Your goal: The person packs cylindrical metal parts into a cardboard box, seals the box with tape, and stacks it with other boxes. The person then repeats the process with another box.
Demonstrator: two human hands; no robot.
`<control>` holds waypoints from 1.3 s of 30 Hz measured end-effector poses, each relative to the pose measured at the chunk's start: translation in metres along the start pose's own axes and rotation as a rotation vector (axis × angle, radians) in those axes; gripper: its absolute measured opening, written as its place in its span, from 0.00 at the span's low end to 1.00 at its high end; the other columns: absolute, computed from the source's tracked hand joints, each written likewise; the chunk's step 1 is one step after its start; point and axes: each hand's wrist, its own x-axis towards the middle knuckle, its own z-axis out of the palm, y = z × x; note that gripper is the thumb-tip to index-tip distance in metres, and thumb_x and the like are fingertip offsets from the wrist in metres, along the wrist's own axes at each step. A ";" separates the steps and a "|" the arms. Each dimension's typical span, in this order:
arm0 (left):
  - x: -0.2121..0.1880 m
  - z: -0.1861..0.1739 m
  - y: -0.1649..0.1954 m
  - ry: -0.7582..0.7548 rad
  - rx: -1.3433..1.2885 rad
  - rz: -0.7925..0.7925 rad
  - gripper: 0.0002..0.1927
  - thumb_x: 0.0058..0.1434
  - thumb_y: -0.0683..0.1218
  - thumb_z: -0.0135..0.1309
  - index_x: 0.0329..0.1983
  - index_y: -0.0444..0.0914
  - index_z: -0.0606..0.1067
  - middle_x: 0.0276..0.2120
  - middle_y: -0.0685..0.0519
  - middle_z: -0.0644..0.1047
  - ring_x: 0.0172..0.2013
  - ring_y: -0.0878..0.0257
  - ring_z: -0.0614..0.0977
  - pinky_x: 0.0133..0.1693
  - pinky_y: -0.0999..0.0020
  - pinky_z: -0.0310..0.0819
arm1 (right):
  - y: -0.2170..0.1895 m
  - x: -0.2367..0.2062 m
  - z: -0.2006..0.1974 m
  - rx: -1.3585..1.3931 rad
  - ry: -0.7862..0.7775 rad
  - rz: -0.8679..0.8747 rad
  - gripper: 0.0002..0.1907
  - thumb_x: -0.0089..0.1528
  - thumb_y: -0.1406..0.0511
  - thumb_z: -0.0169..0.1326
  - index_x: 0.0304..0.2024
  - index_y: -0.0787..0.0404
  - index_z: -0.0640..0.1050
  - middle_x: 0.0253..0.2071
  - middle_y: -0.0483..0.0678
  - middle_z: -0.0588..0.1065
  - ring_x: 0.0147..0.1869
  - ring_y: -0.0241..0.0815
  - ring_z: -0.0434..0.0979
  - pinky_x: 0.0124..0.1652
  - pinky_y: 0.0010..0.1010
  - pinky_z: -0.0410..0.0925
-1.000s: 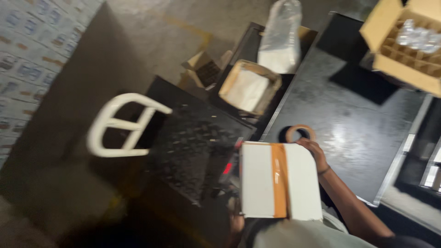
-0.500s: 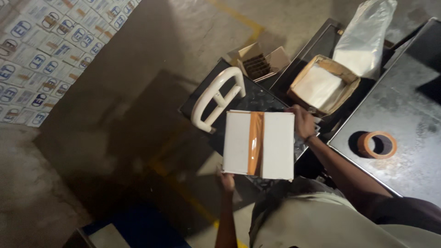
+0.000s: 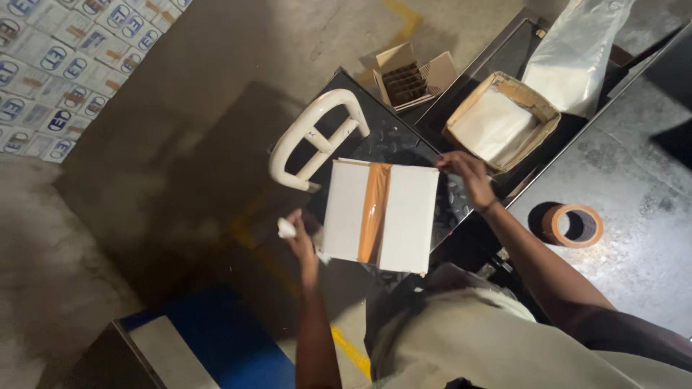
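A white cardboard box (image 3: 380,215) sealed down its middle with a strip of orange tape is held between my hands above a dark metal cart (image 3: 393,140). My left hand (image 3: 300,238) grips the box's near left corner and also pinches a small white scrap. My right hand (image 3: 465,173) holds the far right corner. The cart's white loop handle (image 3: 311,137) stands just left of the box.
A roll of orange tape (image 3: 574,225) lies on the dark metal table at right. An open carton with a white liner (image 3: 502,119) and a clear plastic bag (image 3: 578,52) sit behind it. A small box with dividers (image 3: 409,78) rests on the floor. Stacked printed cartons (image 3: 43,68) fill the far left.
The view swung left and down, away from the table. The taped box moved with both hands from beside the tape roll to over the cart, next to its white handle.
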 end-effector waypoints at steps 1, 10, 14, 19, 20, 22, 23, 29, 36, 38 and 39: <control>0.013 0.013 0.007 -0.005 -0.093 -0.205 0.17 0.69 0.48 0.48 0.58 0.34 0.71 0.49 0.48 0.76 0.44 0.57 0.80 0.44 0.63 0.79 | 0.001 0.010 0.011 0.015 -0.065 -0.011 0.25 0.73 0.51 0.38 0.51 0.64 0.75 0.48 0.49 0.78 0.55 0.40 0.79 0.58 0.34 0.71; -0.049 0.046 -0.024 -0.291 -0.359 -0.406 0.19 0.72 0.50 0.44 0.58 0.33 0.70 0.49 0.45 0.76 0.47 0.54 0.79 0.49 0.60 0.71 | 0.026 -0.001 0.047 -0.143 -0.042 0.177 0.37 0.74 0.47 0.22 0.55 0.65 0.75 0.46 0.49 0.79 0.51 0.41 0.79 0.56 0.30 0.71; -0.144 0.035 -0.054 -0.185 -0.239 -0.302 0.19 0.72 0.50 0.43 0.58 0.33 0.70 0.48 0.44 0.76 0.48 0.53 0.78 0.51 0.58 0.67 | 0.022 -0.007 0.034 -0.058 -0.401 0.044 0.29 0.78 0.52 0.32 0.60 0.69 0.74 0.53 0.53 0.78 0.56 0.41 0.77 0.58 0.30 0.69; -0.307 0.018 -0.085 -0.074 -0.028 -0.287 0.19 0.72 0.50 0.41 0.58 0.33 0.70 0.48 0.43 0.76 0.49 0.51 0.77 0.53 0.57 0.62 | 0.017 -0.057 0.060 -0.216 -0.856 -0.226 0.28 0.72 0.53 0.44 0.65 0.68 0.69 0.60 0.56 0.73 0.62 0.47 0.74 0.60 0.35 0.68; -0.340 0.013 -0.090 -0.037 0.010 -0.294 0.19 0.72 0.50 0.40 0.58 0.33 0.70 0.47 0.43 0.76 0.49 0.51 0.77 0.53 0.56 0.61 | 0.020 -0.074 0.071 -0.153 -0.903 -0.109 0.28 0.72 0.52 0.44 0.63 0.68 0.70 0.59 0.56 0.73 0.61 0.47 0.74 0.59 0.36 0.68; -0.413 -0.005 -0.101 0.082 0.056 -0.337 0.19 0.73 0.50 0.40 0.58 0.33 0.70 0.47 0.42 0.76 0.49 0.50 0.76 0.54 0.56 0.59 | 0.034 -0.118 0.103 -0.032 -0.979 0.194 0.28 0.72 0.51 0.42 0.61 0.67 0.71 0.58 0.56 0.74 0.59 0.47 0.74 0.58 0.36 0.68; -0.456 -0.018 -0.105 0.185 0.063 -0.368 0.19 0.73 0.50 0.39 0.58 0.33 0.70 0.47 0.42 0.76 0.49 0.50 0.76 0.54 0.55 0.58 | 0.043 -0.150 0.119 -0.010 -1.039 0.298 0.28 0.72 0.50 0.42 0.60 0.67 0.72 0.57 0.56 0.74 0.58 0.48 0.75 0.57 0.37 0.69; -0.765 -0.072 -0.131 0.931 0.027 -0.554 0.20 0.73 0.50 0.37 0.58 0.34 0.70 0.46 0.41 0.76 0.51 0.48 0.75 0.57 0.53 0.52 | 0.109 -0.443 0.235 -0.057 -1.712 0.669 0.32 0.72 0.46 0.38 0.52 0.66 0.77 0.51 0.55 0.77 0.53 0.49 0.76 0.53 0.39 0.70; -1.037 -0.055 -0.132 1.903 -0.489 -0.768 0.18 0.76 0.53 0.41 0.54 0.33 0.70 0.42 0.38 0.71 0.42 0.48 0.73 0.42 0.48 0.69 | 0.105 -0.886 0.261 -0.300 -2.311 1.227 0.20 0.68 0.57 0.44 0.46 0.68 0.77 0.48 0.56 0.78 0.50 0.50 0.78 0.52 0.41 0.71; -1.093 -0.041 -0.125 2.198 -0.755 -0.463 0.20 0.73 0.55 0.39 0.55 0.35 0.70 0.46 0.40 0.72 0.46 0.49 0.74 0.46 0.49 0.68 | 0.091 -0.982 0.238 -0.422 -2.435 1.330 0.18 0.67 0.60 0.44 0.45 0.68 0.77 0.48 0.56 0.78 0.52 0.50 0.79 0.54 0.41 0.72; -1.119 -0.038 -0.123 2.308 -0.915 -0.222 0.21 0.72 0.55 0.38 0.55 0.35 0.69 0.48 0.40 0.73 0.47 0.49 0.74 0.48 0.49 0.68 | 0.086 -1.031 0.225 -0.503 -2.523 1.301 0.18 0.67 0.59 0.44 0.46 0.67 0.77 0.48 0.56 0.78 0.52 0.49 0.78 0.54 0.41 0.72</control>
